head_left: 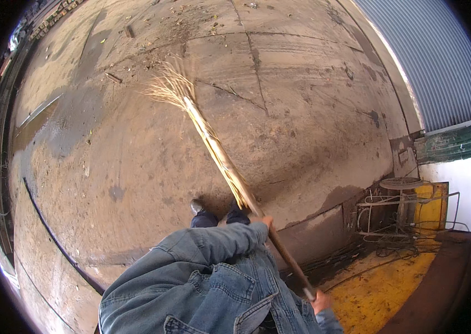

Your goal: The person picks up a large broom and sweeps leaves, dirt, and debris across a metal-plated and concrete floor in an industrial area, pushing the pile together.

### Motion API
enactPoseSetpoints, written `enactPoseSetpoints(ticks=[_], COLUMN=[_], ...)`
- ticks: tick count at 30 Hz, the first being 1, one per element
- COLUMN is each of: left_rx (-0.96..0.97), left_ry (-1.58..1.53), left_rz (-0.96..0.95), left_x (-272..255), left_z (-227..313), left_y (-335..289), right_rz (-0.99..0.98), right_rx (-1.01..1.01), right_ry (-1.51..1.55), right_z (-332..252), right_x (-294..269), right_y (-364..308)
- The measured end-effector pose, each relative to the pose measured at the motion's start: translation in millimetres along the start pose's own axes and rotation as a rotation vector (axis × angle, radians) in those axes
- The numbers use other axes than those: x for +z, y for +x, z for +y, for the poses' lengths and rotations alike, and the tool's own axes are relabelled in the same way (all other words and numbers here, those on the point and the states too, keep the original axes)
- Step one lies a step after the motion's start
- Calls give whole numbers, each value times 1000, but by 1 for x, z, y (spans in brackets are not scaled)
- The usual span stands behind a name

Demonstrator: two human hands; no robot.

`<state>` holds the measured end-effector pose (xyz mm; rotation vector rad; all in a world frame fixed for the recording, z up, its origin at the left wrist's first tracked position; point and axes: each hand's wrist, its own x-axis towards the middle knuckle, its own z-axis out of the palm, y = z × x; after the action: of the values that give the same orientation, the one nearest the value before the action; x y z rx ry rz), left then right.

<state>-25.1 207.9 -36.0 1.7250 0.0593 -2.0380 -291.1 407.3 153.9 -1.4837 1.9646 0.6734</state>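
Observation:
A long besom broom (213,143) slants across the view, its pale twigs fanned out over the concrete at the far left end. My left hand (269,222), at the end of a denim sleeve, is closed around the wooden handle just below the bound twigs. Lower down, my right hand (320,302) grips the handle close to its butt end. The twig tips are slightly blurred, and whether they touch the ground I cannot tell. Part of my left hand is hidden by the sleeve and the handle.
Dirty concrete floor (313,150) spreads ahead, with scattered leaves and a small wood piece (113,78). A wire-and-metal frame (400,214) stands at right beside a yellow surface (383,289). Corrugated sheeting (430,55) lines the far right. A dark hose or cable (57,239) runs along the left.

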Motion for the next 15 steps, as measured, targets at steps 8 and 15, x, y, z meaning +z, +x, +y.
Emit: enactPoseSetpoints(ticks=[8, 15], left_rx=[-18, -14], left_ry=[765, 1015], left_rz=[254, 234], left_x=[-2, -44], left_z=[-103, -36], left_y=[89, 141], right_rz=[-194, -416], right_rx=[118, -147], right_ry=[423, 574], right_z=[8, -38], right_x=[126, 114], right_y=[-68, 29])
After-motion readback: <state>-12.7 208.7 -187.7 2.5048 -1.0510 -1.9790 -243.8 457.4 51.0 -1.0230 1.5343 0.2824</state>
